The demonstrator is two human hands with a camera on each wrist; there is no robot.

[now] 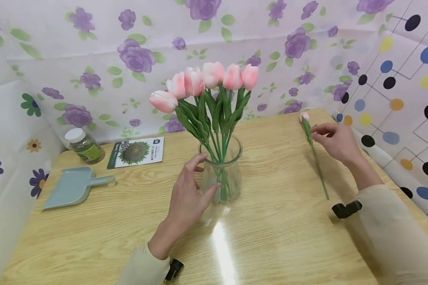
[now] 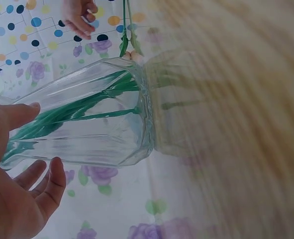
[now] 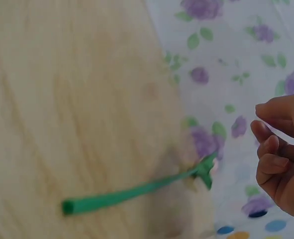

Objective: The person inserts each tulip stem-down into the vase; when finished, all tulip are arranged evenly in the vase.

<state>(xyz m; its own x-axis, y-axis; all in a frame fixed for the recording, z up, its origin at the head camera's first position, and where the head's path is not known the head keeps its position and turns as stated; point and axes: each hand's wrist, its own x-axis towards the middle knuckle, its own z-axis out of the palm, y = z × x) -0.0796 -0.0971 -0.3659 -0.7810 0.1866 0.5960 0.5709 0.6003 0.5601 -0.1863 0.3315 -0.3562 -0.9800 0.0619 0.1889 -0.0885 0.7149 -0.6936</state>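
A clear glass vase (image 1: 238, 174) stands upright on the table, with several pink artificial tulips (image 1: 213, 75) in it. Their green stems (image 2: 67, 109) show through the glass in the left wrist view. My left hand (image 1: 189, 190) is at the vase's left side, thumb in front, fingers loosely curved; firm contact cannot be seen. To the right lies a single pink tulip (image 1: 317, 160), its bloom toward the back. Just beside its leaves is my right hand (image 1: 337, 144), fingers bent. In the right wrist view this hand (image 3: 286, 159) appears apart from the tulip (image 3: 132, 191), with nothing between its fingertips.
At the back left are a jar with a white lid (image 1: 87, 146) and a picture card (image 1: 137, 152). A blue-grey dustpan (image 1: 69, 188) lies nearer the left edge. Flowered cloth (image 1: 142, 95) hangs behind the wooden table (image 1: 278, 237); dotted cloth (image 1: 399, 118) borders the right side.
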